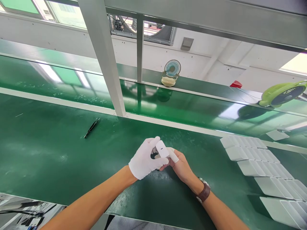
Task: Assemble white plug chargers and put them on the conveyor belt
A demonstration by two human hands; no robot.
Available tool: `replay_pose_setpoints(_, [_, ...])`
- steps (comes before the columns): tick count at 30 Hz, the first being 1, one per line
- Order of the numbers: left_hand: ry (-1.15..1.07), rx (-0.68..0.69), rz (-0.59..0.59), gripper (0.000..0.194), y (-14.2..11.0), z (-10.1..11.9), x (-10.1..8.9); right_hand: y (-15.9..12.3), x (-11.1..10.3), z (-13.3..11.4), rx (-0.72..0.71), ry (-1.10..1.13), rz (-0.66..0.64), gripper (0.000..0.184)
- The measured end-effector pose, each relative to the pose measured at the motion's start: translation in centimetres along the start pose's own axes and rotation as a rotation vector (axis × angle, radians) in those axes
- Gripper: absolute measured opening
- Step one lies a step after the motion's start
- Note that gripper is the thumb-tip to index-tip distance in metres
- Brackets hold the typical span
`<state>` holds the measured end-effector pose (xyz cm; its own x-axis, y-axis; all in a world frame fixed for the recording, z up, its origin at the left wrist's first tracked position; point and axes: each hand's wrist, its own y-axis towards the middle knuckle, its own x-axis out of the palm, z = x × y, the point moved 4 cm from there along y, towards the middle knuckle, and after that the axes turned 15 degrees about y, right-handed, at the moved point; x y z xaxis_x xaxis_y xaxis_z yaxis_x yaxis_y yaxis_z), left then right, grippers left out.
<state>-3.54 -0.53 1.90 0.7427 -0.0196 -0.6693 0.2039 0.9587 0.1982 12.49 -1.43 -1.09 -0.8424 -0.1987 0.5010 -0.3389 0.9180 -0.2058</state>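
Tweezers [91, 128] lie on the green bench [48, 153] left of centre, well apart from both hands. White trays [263, 168] stand in stepped rows at the right of the frame. A grey post [105, 60] rises through the upper middle, at the bench's back. Behind it, at upper centre, sits a small fan [172, 68]; a green fan [283, 93] and a red object [236, 84] show at upper right.

A white case [163, 152] is just below centre, over the bench, between the hands. The gloved left hand [144, 159] grips it from the left; the right hand [181, 164], with white covers [173, 156] on some fingers, holds its right side. Both hands' fingers are closed on it.

The bench's near edge slants along the bottom of the frame; a pale strip [168, 124] bounds the back. Green surface runs leftward to the tweezers and rightward to the trays.
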Motion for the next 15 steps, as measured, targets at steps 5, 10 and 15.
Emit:
replay_pose_setpoints(5, [0.039, 0.040, -0.013, 0.065, 0.1, 0.1, -0.1, 0.0, -0.3, 0.0, -0.037, 0.001, 0.006, 0.045])
replay_pose_setpoints(10, [0.136, 0.042, -0.010, 0.066, 0.6, -0.6, 0.2, -0.4, -2.0, -2.8, -0.530, -0.404, 0.205, 0.031])
replay_pose_setpoints(15, [0.196, 0.051, 0.051, 0.056, 0.7, -1.4, 0.4, -0.7, -2.1, -3.4, -0.814, -0.990, 0.151, 0.037])
